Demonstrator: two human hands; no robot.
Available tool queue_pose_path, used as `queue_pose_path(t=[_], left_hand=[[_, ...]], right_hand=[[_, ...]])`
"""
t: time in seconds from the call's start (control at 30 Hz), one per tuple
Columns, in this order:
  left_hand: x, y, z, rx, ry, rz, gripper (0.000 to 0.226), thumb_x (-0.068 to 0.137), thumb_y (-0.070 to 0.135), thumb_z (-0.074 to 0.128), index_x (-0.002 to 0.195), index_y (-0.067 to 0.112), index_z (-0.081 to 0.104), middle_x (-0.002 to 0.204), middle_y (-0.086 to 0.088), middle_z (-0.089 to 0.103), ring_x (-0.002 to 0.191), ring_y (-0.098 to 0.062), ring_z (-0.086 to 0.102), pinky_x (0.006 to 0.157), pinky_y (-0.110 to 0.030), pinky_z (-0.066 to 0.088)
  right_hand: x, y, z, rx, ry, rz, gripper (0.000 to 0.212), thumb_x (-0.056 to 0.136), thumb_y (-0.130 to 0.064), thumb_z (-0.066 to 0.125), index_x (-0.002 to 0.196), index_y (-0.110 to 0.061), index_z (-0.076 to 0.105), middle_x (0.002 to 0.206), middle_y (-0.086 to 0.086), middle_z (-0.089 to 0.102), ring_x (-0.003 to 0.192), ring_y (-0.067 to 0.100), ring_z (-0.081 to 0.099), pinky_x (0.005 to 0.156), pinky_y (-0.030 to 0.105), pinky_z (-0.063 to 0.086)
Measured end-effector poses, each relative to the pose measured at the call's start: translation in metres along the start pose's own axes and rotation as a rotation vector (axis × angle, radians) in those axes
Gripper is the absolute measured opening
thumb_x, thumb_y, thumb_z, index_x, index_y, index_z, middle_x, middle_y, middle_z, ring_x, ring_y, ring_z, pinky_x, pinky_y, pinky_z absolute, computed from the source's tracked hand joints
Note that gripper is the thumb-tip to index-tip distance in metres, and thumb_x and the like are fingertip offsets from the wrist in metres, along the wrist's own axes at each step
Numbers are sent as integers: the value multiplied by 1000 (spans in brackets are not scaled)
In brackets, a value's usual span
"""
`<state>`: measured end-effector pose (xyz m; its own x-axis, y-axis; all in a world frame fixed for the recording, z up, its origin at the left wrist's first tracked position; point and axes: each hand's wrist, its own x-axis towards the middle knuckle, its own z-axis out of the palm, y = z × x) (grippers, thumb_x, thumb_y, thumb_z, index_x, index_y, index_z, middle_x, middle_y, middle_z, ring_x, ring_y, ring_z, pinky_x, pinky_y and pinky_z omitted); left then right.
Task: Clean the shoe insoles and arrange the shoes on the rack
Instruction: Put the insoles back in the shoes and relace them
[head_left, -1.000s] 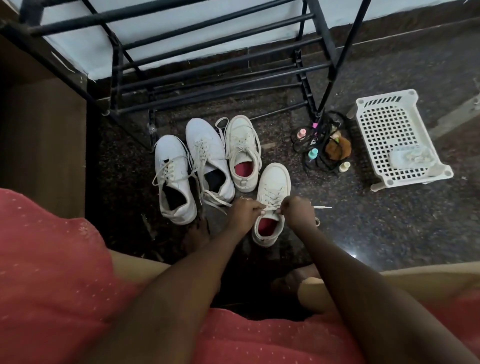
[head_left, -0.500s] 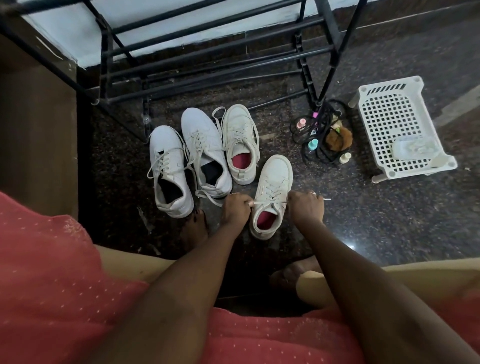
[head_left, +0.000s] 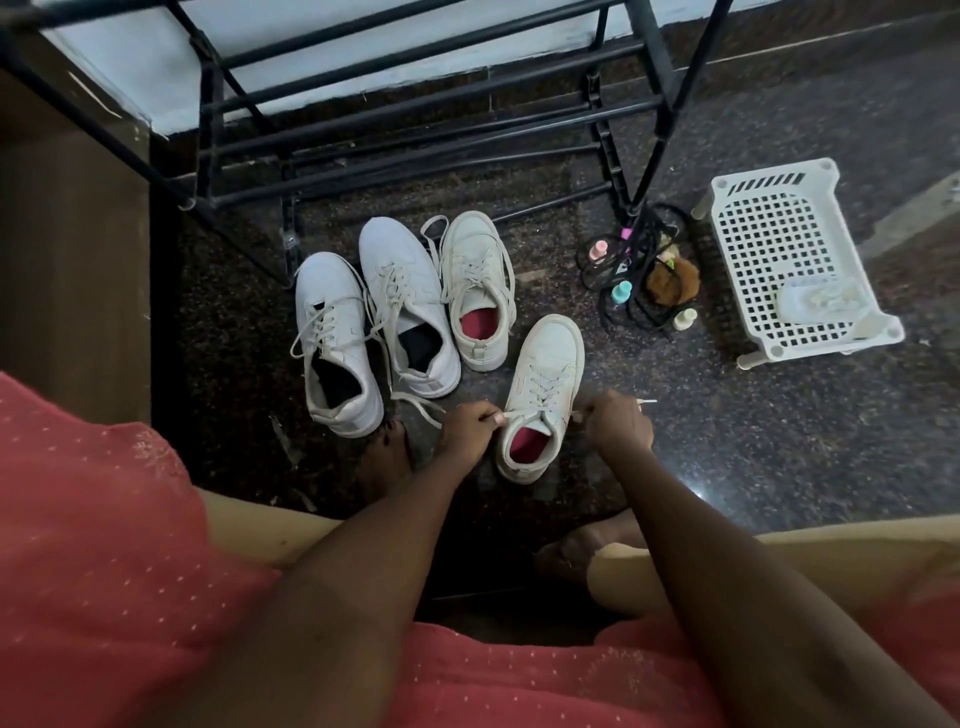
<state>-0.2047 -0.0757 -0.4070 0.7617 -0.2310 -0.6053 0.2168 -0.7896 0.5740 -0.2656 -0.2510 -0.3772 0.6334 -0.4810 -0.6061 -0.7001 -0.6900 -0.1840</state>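
Left hand (head_left: 467, 431) and right hand (head_left: 621, 426) pull the laces (head_left: 544, 387) of the nearest shoe (head_left: 545, 358) on the floor (head_left: 779, 441).
Four white shoes stand before one black rack (head_left: 415, 130): two with pink insoles, two dark inside. Each hand pinches one lace end, one on either side of the nearest shoe, which has a pink insole. One white basket (head_left: 753, 228) and three small bottles (head_left: 619, 293) sit to the right. A second ago the hands met over the tongue; now they are drawn apart.
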Motion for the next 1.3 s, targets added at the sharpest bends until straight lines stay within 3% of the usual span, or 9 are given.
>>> queue_pose_path(t=[0.1, 0.2, 0.43, 0.57, 0.63, 0.77, 0.93, 1.07, 1.3], left_hand=[[6, -1, -6, -184, 7, 9, 26, 95, 17, 53, 92, -5, 66, 86, -12, 53, 82, -20, 50, 69, -27, 34], [6, 16, -6, -415, -25, 16, 24, 98, 12, 47, 100, -7, 63, 80, 1, 58, 71, -12, 52, 66, -22, 41], [5, 50, 6, -726, -152, -7, 25, 100, 10, 40, 86, 8, 61, 75, 1, 70, 76, -15, 65, 82, -34, 51], [8, 57, 5, -738, -143, 33, 25, 97, -2, 42, 117, -9, 56, 80, -8, 62, 73, -13, 62, 76, -26, 53], [7, 60, 5, -693, -122, 55, 28, 96, -3, 44, 122, -7, 54, 79, -5, 61, 69, -6, 61, 68, -14, 52], [10, 60, 11, -670, -116, 48, 33, 94, 1, 52, 127, -3, 55, 94, -11, 65, 68, -4, 59, 73, -18, 50], [11, 62, 12, -596, -144, 48, 26, 90, 17, 62, 102, -6, 67, 49, 9, 56, 47, -5, 45, 54, -18, 40], [9, 70, 7, -637, -145, 14, 17, 89, -2, 54, 100, -7, 67, 51, 1, 54, 42, -3, 44, 51, -17, 39], [6, 66, 14, -562, -199, 76, 28, 65, 27, 71, 75, 1, 68, 69, -7, 56, 72, -16, 50, 70, -30, 37]], right_hand=[[8, 7, -10, 87, -309, -6, 21, 88, -11, 57, 68, -11, 63, 62, 2, 59, 66, 15, 55, 50, 18, 39], [6, 3, -25, 470, -494, -55, 14, 91, -9, 59, 80, -2, 66, 58, -7, 57, 59, 6, 45, 42, 9, 35], [9, 9, -28, 1332, -604, -102, 43, 88, 14, 44, 63, -5, 74, 89, 3, 66, 92, 18, 59, 74, 21, 54], [5, 5, -31, 1477, -594, -117, 46, 90, 11, 42, 64, -8, 75, 90, 2, 70, 89, 15, 65, 68, 23, 54], [6, 4, -33, 1486, -575, -113, 43, 91, 11, 43, 70, -7, 75, 79, 4, 73, 79, 15, 69, 60, 21, 54], [7, -2, -37, 1435, -506, -144, 32, 88, 12, 48, 81, -6, 74, 79, 7, 73, 76, 16, 70, 63, 23, 55], [11, -7, -41, 1282, -351, -131, 10, 79, 3, 66, 85, -3, 71, 77, 4, 74, 78, 14, 70, 71, 23, 54], [12, -16, -46, 1126, -237, -91, 14, 70, -1, 77, 83, -3, 73, 80, 10, 73, 86, 31, 69, 90, 44, 52], [12, -42, -55, 639, 15, 1, 12, 66, -11, 83, 73, -14, 72, 69, 1, 66, 70, 13, 62, 58, 22, 46]])
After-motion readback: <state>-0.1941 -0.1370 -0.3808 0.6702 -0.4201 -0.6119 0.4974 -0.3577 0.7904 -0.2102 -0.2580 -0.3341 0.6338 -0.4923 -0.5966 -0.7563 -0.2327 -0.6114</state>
